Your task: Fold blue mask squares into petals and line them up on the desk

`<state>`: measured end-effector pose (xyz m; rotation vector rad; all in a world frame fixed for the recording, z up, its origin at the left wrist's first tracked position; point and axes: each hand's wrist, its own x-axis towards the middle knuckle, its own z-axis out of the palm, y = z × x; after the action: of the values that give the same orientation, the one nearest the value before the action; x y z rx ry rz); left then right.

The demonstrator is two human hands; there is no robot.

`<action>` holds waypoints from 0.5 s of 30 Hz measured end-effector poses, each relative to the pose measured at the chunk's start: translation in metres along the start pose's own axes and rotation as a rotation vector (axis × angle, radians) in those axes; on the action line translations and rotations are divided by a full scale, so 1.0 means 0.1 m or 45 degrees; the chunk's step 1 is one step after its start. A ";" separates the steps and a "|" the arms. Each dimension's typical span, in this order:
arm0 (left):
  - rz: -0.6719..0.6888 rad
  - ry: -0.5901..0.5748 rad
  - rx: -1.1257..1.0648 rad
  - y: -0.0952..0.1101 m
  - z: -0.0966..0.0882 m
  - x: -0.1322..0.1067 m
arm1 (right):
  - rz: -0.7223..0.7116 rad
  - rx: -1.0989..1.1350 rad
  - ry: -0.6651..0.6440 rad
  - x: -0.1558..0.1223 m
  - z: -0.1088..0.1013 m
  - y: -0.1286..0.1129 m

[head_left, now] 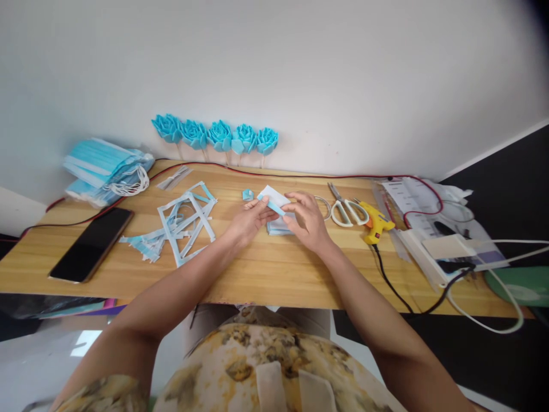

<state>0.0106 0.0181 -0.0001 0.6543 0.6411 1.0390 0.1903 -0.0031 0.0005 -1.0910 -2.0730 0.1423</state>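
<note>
Between my two hands is a piece of mask fabric [274,197], white with a blue folded strip along its lower edge. My left hand [250,220] pinches its left end, thumb on top. At the right end, the fingertips of my right hand [306,217] close on the same piece. Beneath it lies a stack of pale blue fabric pieces [278,228], partly covered by the hands. A small folded blue piece [247,195] rests just beyond my left hand.
Blue fabric roses [219,136] on sticks lean against the wall. Masks [100,166], a phone [92,246] and cut strips [184,223] lie left. Scissors [343,207], a yellow glue gun [377,222], tape ring [325,207] and power strip [429,257] with cables lie right.
</note>
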 end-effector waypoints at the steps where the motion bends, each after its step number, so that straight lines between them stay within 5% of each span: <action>1: -0.001 -0.008 0.002 -0.01 0.00 0.00 | 0.003 -0.002 0.006 0.00 0.00 0.00; 15: -0.018 -0.096 0.001 -0.07 0.01 -0.02 | 0.073 0.034 0.145 0.01 0.06 -0.01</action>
<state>0.0149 0.0140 -0.0040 0.6856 0.5796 0.9963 0.1853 -0.0013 -0.0025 -1.1173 -1.9347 0.1328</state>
